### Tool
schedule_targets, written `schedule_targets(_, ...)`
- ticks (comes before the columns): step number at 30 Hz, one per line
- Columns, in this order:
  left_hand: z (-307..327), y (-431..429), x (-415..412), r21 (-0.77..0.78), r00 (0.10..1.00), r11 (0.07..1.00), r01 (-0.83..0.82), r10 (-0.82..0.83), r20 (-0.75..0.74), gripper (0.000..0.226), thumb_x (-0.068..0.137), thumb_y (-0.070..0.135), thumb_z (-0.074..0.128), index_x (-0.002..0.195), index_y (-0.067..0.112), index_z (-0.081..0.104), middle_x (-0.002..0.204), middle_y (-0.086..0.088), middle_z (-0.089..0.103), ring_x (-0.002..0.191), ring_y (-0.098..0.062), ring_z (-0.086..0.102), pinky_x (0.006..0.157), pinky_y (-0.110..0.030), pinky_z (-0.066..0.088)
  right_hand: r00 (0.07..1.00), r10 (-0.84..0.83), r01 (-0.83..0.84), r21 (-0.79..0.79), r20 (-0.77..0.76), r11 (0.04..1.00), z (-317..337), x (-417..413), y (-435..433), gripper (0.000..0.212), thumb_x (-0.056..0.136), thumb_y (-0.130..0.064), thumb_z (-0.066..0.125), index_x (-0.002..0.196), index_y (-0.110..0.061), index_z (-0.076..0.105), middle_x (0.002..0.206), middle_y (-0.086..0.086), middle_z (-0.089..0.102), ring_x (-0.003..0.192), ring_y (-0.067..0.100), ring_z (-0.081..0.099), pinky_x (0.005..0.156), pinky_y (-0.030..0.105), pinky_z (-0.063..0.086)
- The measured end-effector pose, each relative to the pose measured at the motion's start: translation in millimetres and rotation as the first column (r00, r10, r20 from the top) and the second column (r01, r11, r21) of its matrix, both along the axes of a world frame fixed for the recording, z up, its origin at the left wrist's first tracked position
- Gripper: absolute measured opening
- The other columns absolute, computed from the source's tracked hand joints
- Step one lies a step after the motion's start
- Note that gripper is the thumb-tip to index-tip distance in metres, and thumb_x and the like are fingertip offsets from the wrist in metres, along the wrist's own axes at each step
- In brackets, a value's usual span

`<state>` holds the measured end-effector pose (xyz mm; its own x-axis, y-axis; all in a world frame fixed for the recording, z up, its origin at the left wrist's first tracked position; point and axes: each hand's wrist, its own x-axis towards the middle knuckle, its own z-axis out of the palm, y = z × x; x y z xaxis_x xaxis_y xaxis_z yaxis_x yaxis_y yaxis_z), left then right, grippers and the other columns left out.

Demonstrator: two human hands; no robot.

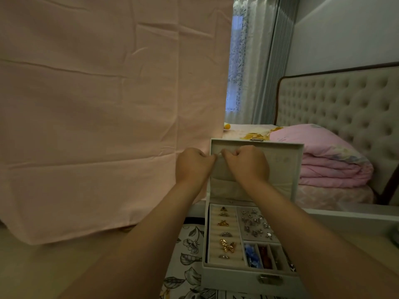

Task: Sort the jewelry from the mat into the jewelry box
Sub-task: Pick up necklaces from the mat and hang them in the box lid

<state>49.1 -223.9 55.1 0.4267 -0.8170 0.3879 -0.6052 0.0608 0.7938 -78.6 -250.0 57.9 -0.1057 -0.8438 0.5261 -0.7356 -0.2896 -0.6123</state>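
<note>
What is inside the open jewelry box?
Rings in the left ring rolls, small silver pieces upper right, blue items and red items in narrow slots below. The right forearm covers the far right part.

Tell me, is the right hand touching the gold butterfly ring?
Apart. The head view shows the right hand up at the pale jewelry box's open lid, the gold butterfly ring lower down.

Dim, warm-tinted room; the only daylight seems to come through the curtained window [236, 61] above the jewelry box [228, 277]. Below the box the picture turns soft and shadowed; straight lines bow outward.
</note>
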Motion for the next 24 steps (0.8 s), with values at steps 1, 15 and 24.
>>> schedule_targets(1, -1.6, 1.5, 0.4, 0.024, 1.0, 1.0, 0.002, -0.002, 0.013, 0.045, 0.081, 0.04, 0.071, 0.05, 0.009, 0.06, 0.049, -0.007, 0.057, 0.054, -0.026, 0.06, 0.054, -0.035, 0.048, 1.0, -0.002, 0.002, 0.014, 0.002, 1.0, -2.5, -0.1, 0.1, 0.048, 0.088, -0.047, 0.066, 0.052, -0.018, 0.054, 0.054, -0.003, 0.052, 0.056, 0.019, 0.054, 0.05, 0.025, 0.03)
schedule_targets(15, 10.2, 48.1, -5.9, 0.101, 0.86, 0.87, 0.482, -0.449, -0.241, 0.028, 0.095, 0.005, 0.049, 0.111, 0.012, 0.072, 0.101, -0.006, 0.07, 0.083, -0.012, 0.064, 0.074, -0.022, 0.054, 0.708, 0.362, -0.674, 0.429, 0.606, 0.601, -10.9, -16.2, 48.9, 0.028, 0.098, -0.025, 0.052, 0.107, -0.007, 0.072, 0.095, 0.009, 0.076, 0.085, 0.022, 0.072, 0.077, 0.034, 0.054)
schedule_targets(24, -13.8, 50.5, -8.7, 0.108, 0.93, 0.924, 0.368, -0.366, -0.041, 0.029, 0.097, 0.016, 0.054, 0.124, 0.02, 0.064, 0.124, 0.002, 0.065, 0.108, -0.014, 0.062, 0.098, -0.036, 0.051, 0.866, 0.407, -0.499, 0.483, 0.289, 0.72, -11.6, -41.4, 50.9, 0.018, 0.1, -0.02, 0.059, 0.099, -0.008, 0.072, 0.089, 0.01, 0.074, 0.08, 0.015, 0.069, 0.076, 0.028, 0.055)
